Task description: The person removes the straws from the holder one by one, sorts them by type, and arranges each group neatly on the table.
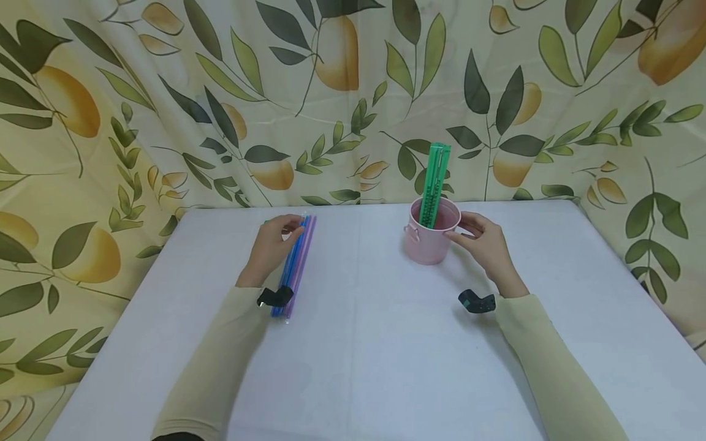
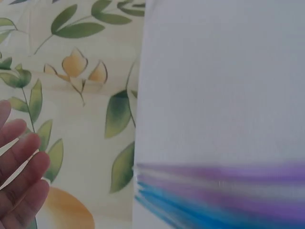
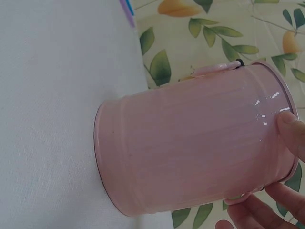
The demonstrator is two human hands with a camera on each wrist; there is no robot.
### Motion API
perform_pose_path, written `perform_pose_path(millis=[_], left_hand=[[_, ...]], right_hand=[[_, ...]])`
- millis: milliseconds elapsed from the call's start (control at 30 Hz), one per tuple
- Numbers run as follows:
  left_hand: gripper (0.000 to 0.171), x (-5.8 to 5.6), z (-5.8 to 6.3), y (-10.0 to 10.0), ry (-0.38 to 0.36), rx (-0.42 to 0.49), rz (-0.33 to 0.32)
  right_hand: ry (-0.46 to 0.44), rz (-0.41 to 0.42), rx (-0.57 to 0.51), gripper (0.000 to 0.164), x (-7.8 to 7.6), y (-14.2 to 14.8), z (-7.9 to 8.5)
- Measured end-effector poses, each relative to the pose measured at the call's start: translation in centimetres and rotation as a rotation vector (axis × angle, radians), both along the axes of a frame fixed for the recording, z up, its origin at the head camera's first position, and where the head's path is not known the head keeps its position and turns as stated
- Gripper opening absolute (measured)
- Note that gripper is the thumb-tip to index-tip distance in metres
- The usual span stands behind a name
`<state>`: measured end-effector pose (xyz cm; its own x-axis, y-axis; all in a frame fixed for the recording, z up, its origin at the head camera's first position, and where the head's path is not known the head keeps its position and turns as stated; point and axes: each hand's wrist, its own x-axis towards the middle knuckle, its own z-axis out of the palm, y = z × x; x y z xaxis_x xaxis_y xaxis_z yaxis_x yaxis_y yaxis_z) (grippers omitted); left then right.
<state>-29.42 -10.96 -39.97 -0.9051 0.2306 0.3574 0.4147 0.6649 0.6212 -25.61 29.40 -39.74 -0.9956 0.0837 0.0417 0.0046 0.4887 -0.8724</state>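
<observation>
My right hand [image 1: 488, 248] grips the rim of a small pink bucket [image 1: 427, 248] at the back right of the table. In the right wrist view the thumb [image 3: 291, 131] presses on the bucket's outside, with fingers near a side handle [image 3: 238, 198]. A bundle of green sticks [image 1: 436, 184] leans inside the bucket, its lower end hidden. Over the left part of the table, my left hand [image 1: 271, 245] hovers beside long blue and purple sticks [image 1: 298, 269] that look wrapped in clear plastic. Its fingers [image 2: 28, 176] are loosely extended and hold nothing in the left wrist view.
White cloth covers the table [image 1: 353, 355]. Behind its back edge hangs a curtain [image 1: 342, 147] printed with fruit and leaves. Each wrist carries a black strap-like piece, one beside the left sleeve [image 1: 231, 343], the other by the right sleeve [image 1: 546, 349].
</observation>
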Motion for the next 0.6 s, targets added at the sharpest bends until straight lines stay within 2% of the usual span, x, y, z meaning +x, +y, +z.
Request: perform_pose_path(millis=[333, 600], left_hand=[[0.021, -0.3, 0.3, 4.4, 0.043, 0.151, -0.002], [0.020, -0.6, 1.1, 7.9, -0.018, 0.267, 0.006]], right_hand=[[0.002, -0.004, 0.001, 0.068, 0.0, -0.1, 0.1], [0.008, -0.017, -0.012, 0.070, -0.2, -0.1, 0.0]])
